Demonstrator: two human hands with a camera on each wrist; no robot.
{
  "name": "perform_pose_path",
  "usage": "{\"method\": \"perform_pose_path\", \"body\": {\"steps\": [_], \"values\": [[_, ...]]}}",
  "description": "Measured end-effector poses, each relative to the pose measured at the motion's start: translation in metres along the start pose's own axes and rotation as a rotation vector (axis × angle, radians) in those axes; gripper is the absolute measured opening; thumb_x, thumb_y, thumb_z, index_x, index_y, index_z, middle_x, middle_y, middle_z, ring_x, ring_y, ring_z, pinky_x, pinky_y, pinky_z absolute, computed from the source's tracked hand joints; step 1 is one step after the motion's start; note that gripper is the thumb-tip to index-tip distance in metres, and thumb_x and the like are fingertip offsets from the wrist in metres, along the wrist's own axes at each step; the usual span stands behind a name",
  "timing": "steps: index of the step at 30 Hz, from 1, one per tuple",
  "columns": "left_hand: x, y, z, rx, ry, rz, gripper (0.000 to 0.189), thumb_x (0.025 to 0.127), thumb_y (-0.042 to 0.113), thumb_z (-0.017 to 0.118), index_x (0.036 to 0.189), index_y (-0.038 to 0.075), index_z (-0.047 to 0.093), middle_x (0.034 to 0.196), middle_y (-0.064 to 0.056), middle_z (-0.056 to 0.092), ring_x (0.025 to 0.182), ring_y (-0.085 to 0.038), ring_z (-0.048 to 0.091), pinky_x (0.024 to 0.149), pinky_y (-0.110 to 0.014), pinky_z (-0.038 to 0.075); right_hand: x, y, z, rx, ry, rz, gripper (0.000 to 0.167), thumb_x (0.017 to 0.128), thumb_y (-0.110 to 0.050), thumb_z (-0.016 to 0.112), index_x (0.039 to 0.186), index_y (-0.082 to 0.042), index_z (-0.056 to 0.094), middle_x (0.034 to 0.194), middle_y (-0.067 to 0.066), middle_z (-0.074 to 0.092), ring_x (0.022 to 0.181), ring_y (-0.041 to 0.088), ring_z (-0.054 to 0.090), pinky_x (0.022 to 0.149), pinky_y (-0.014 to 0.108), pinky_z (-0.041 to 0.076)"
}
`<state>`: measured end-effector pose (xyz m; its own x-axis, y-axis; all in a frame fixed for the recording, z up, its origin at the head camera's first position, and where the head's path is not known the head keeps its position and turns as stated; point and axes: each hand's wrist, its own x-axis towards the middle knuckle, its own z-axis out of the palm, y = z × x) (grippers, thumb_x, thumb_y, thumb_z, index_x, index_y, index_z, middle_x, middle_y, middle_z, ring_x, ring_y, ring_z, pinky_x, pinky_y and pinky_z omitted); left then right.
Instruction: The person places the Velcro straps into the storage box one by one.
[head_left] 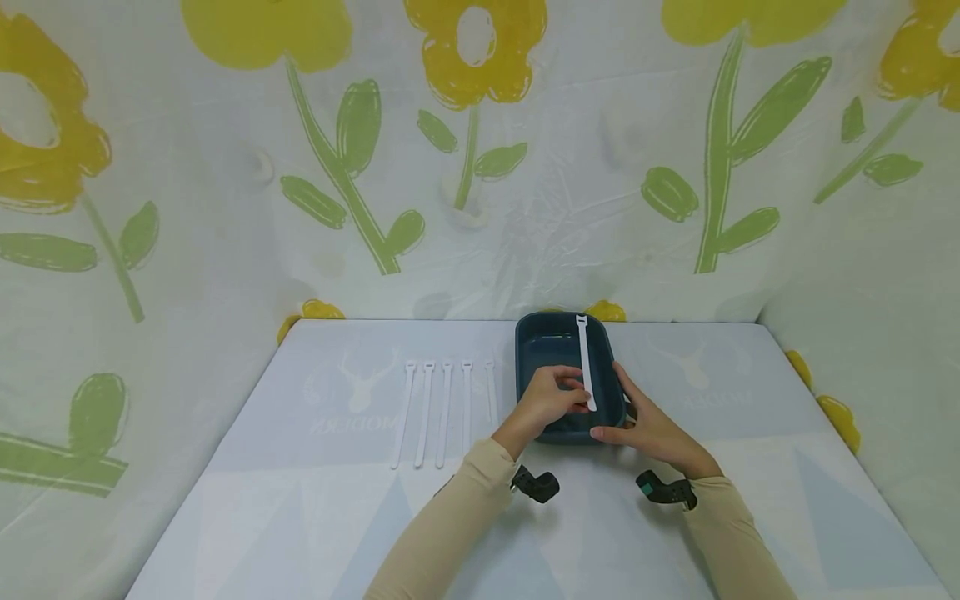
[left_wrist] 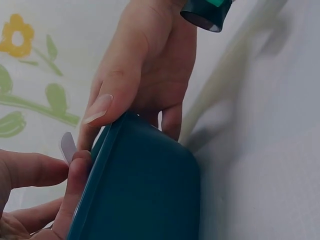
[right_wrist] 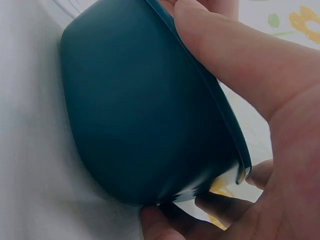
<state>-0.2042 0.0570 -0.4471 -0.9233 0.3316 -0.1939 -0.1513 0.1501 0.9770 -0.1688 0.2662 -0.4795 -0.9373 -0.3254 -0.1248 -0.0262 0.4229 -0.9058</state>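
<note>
A dark teal rectangular bin (head_left: 551, 348) stands near the far edge of the table, slightly right of centre. My left hand (head_left: 546, 398) reaches over its left rim and pinches the lower end of a white cable tie (head_left: 584, 354), whose slotted head points away from me. In the left wrist view, the end of that cable tie (left_wrist: 68, 148) sticks up between finger and thumb. My right hand (head_left: 656, 433) grips the bin's near right corner. In the right wrist view, the right thumb (right_wrist: 215, 45) lies at the rim, with the other fingers against the outer wall.
Several more white cable ties (head_left: 426, 412) lie in a row left of the bin, heads toward the far edge. A pale printed table (head_left: 315, 517) spreads below. Flower-patterned sheeting (head_left: 570, 183) hangs behind and at both sides. Dark wrist cameras (head_left: 536, 485) sit under the sleeves.
</note>
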Motion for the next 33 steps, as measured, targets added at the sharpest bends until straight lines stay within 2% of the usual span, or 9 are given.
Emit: {"method": "perform_pose_path", "body": {"steps": [13,25,33], "values": [[0.007,-0.002,0.001,0.025,-0.013,-0.003,0.045,0.093,0.001,0.072,0.137,-0.002,0.061,0.109,-0.012,0.073,0.082,-0.023,0.079,0.082,-0.033,0.065,0.0,0.001,0.001,-0.013,0.009,-0.002,0.118,0.091,-0.029,0.08,0.166,-0.027,-0.011,0.173,0.024,0.007,0.154,0.05,0.028,0.117,0.065,0.038],[0.01,-0.003,0.003,0.028,-0.017,-0.05,0.045,0.094,0.002,0.072,0.137,-0.002,0.061,0.106,-0.013,0.074,0.082,-0.02,0.078,0.088,-0.039,0.064,0.0,0.0,0.001,-0.02,0.009,0.007,0.117,0.091,-0.029,0.079,0.166,-0.027,-0.012,0.172,0.025,0.009,0.154,0.05,0.027,0.118,0.065,0.037],[0.013,-0.005,0.005,0.058,-0.026,-0.062,0.046,0.093,0.002,0.072,0.137,-0.003,0.061,0.104,-0.012,0.075,0.082,-0.02,0.078,0.087,-0.038,0.064,0.001,0.001,0.001,-0.026,0.014,-0.003,0.118,0.091,-0.029,0.079,0.166,-0.025,-0.011,0.173,0.024,0.008,0.154,0.051,0.026,0.118,0.066,0.036]]}}
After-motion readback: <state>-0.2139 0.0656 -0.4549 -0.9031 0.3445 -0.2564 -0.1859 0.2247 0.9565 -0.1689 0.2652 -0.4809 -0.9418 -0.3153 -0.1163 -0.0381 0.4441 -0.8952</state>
